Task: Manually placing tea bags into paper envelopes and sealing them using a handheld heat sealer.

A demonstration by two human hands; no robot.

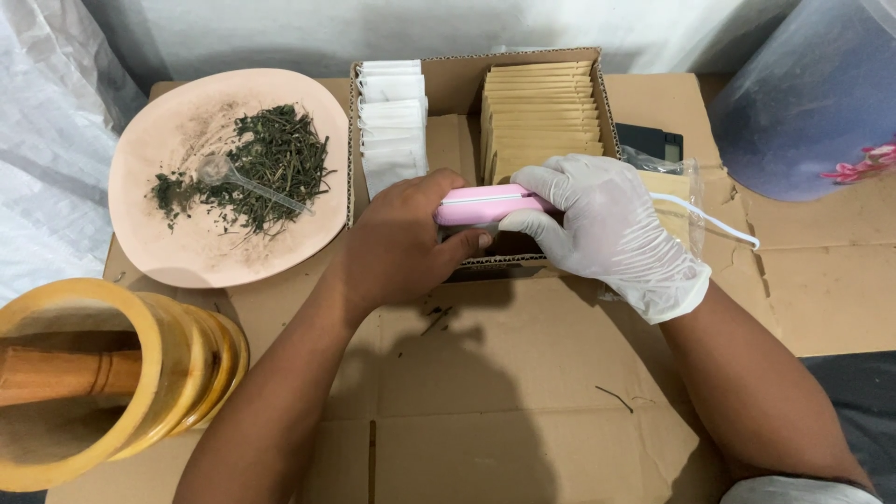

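Sealing step: both hands press the pink sealer (pixel 483 204) shut at the box's (pixel 611 112) front edge.
Left hand (pixel 403 245): bare, closed over the sealer's left end.
Right hand (pixel 609 229): gloved, fingers curled around its right end.
Sachet: hidden under the hands, cannot tell.
Nearby: plate (pixel 177 252) of herbs with spoon (pixel 245 182); mortar (pixel 112 378) at the cardboard's left corner.
Next, likely: steady, even squeeze.

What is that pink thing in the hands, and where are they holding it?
A small pink handheld device with a white cord. The bare left hand grips its left end; the gloved right hand presses its right end.
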